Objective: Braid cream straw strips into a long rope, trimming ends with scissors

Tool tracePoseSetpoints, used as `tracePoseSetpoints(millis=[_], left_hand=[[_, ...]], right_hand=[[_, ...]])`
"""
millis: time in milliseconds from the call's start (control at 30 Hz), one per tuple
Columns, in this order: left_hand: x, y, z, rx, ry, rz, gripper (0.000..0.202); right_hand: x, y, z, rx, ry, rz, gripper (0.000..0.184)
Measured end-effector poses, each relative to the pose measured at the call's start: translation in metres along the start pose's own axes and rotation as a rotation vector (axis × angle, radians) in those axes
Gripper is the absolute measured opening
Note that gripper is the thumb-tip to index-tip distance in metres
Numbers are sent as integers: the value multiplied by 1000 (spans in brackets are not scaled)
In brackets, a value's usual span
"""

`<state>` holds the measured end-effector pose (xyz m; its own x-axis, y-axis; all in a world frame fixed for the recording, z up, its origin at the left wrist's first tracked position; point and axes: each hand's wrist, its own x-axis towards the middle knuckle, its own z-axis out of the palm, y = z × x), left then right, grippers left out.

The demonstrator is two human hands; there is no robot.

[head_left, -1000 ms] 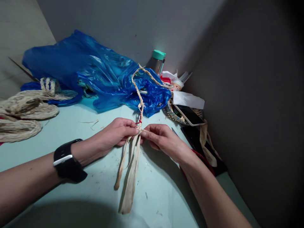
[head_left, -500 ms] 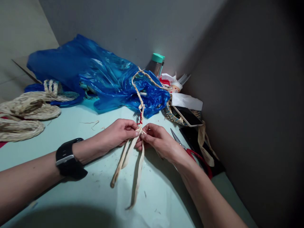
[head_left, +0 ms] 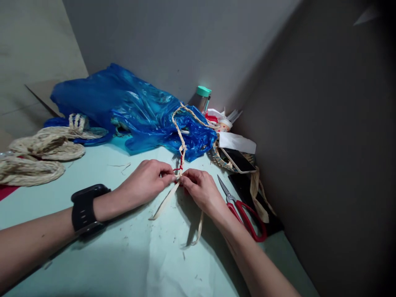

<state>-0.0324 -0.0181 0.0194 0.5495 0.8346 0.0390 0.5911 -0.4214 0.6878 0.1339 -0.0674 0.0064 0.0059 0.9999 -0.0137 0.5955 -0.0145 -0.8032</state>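
Note:
A braided straw cord runs from the blue plastic bag down to my hands, with a red thread wound round it just above my fingers. My left hand, with a black watch on the wrist, pinches the braid's working end from the left. My right hand pinches it from the right, fingertips almost touching the left ones. Loose pale straw strips trail from the pinch onto the pale green table; one passes under my right hand.
Red-handled scissors lie just right of my right wrist. Behind them are a phone, a dark tablet, white paper, a cup and a green-capped bottle in the corner. Bundles of straw fibre lie at the far left.
The loose strips have been drawn in and crossed, so less hangs toward me. My hands have closed together on the braid. The scissors have come into sight as my right arm shifted.

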Motion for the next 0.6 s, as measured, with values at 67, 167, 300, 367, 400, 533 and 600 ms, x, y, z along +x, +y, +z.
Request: tracePoseSetpoints(millis=[67,167,300,367,400,533,600], left_hand=[[-4,7,-1,98,18,9,26],[-14,17,7,211,-14,43,25],[-25,20,23,305,-101,138,28],[-28,18,29,347,-128,174,31],[-29,17,30,367,-141,185,32],[-27,16,27,437,-167,202,32],[-23,15,20,387,-143,200,29]], right_hand=[[-1,0,2,5,19,6,22],[-2,2,6,75,22,0,22],[-2,4,8,299,-57,19,22],[-2,3,8,418,-106,38,23],[-2,4,8,460,-123,47,24],[1,7,9,517,-129,50,25],[2,8,10,539,-117,37,25]])
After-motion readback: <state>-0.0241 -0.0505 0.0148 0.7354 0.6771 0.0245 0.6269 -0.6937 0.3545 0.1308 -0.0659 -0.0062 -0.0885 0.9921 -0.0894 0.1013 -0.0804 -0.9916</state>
